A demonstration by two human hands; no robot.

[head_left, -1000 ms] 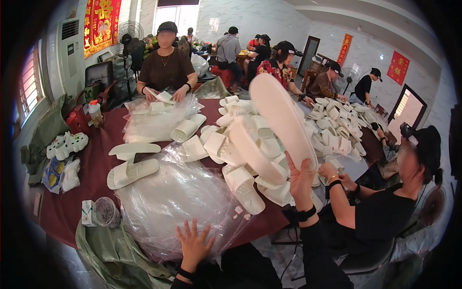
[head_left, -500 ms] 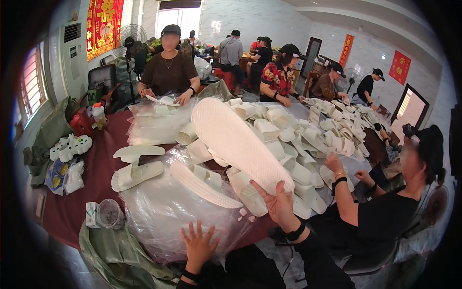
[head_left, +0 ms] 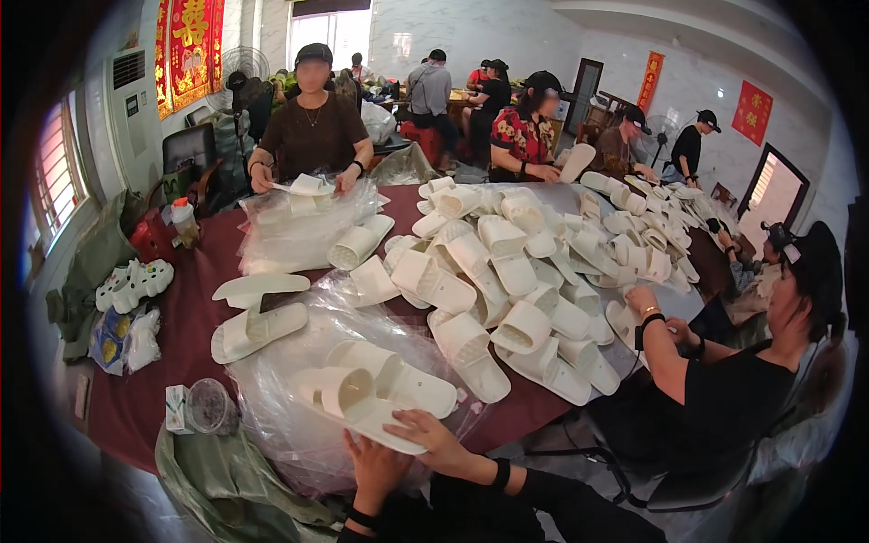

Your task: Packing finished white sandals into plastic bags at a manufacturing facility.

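Note:
A white open-toe slipper (head_left: 385, 421) is tilted over the clear plastic bags in front of me. My right hand (head_left: 433, 441) is closed round its heel end, fingers lying over the top of the sole. Just below the sole's near edge is my left hand (head_left: 376, 471), fingers stretched out and partly hidden by the slipper; I cannot tell whether it bears any weight. Behind the held slipper, another white slipper (head_left: 421, 385) lies on the clear plastic bags (head_left: 272, 398). Two more slippers, one of them upright (head_left: 258, 331), lie to the left.
A big heap of white slippers (head_left: 507, 262) covers the middle and right of the dark red table (head_left: 127, 398). Left stand a round clear tub (head_left: 211, 407), a small box (head_left: 176, 409) and a bottle (head_left: 185, 222). A co-worker (head_left: 724, 380) sits close on my right; others work across the table.
My right hand has brought the slipper down and toward me, turning it from sole-up view to strap up. My left hand stays low, its fingertips now partly behind the slipper.

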